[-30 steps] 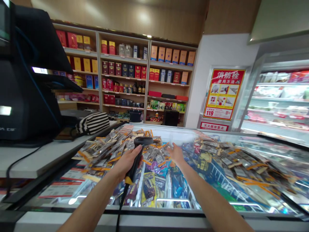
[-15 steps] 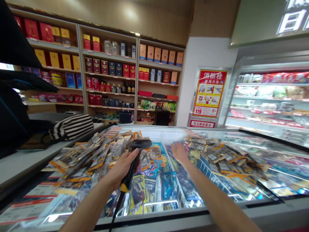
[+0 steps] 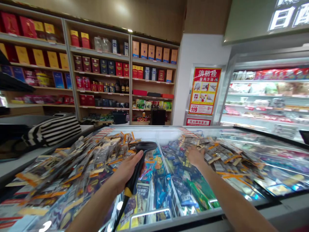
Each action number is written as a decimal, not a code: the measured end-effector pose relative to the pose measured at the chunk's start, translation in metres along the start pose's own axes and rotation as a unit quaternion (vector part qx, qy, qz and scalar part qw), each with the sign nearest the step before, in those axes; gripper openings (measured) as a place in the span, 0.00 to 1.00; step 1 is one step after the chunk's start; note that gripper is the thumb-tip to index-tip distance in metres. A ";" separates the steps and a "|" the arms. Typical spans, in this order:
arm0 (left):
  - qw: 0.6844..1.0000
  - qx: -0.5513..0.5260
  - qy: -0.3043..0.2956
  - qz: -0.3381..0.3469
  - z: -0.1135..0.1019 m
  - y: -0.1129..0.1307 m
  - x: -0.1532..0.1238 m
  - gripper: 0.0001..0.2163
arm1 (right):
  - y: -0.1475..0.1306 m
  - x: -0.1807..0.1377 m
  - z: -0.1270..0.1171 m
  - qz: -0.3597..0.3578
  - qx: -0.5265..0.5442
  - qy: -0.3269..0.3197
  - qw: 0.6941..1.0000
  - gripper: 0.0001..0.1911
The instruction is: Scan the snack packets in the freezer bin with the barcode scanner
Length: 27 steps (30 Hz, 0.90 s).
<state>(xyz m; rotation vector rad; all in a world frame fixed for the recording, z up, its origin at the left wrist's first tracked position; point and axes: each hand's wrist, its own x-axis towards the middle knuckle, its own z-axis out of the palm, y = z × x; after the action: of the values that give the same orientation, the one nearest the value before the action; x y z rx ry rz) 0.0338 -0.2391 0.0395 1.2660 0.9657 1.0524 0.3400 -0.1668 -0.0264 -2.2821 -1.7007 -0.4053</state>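
Left hand (image 3: 126, 169) gripped around a black scanner (image 3: 138, 164), its head raised over the open freezer (image 3: 169, 216); right hand (image 3: 195, 156) well apart from it, fingers spread flat on the right pile (image 3: 217, 154) of clear packets lying on the glass. A second packet pile (image 3: 79, 164) lies just left of the scanner, and coloured packs (image 3: 169, 180) fill the bins between the hands. Behind stand the shelves (image 3: 103, 74) and a red poster (image 3: 204, 91); a striped bag (image 3: 51, 130) rests on the counter at left.

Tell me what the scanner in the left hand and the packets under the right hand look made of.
Scanner: seemingly matte black plastic, dull surface, yellow band. Packets: apparently glossy clear plastic film, glinting, orange edges; right hand touches them.
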 end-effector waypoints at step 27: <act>0.999 -0.037 -0.002 0.021 -0.020 0.004 -0.018 0.19 | -0.076 -0.012 -0.002 0.017 0.429 0.089 0.899 0.14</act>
<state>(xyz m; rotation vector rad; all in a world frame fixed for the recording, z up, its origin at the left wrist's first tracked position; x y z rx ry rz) 0.0100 -0.2511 0.0417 1.2315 0.8924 1.1086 0.2638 -0.1572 -0.0254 -1.5580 -1.3509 0.1407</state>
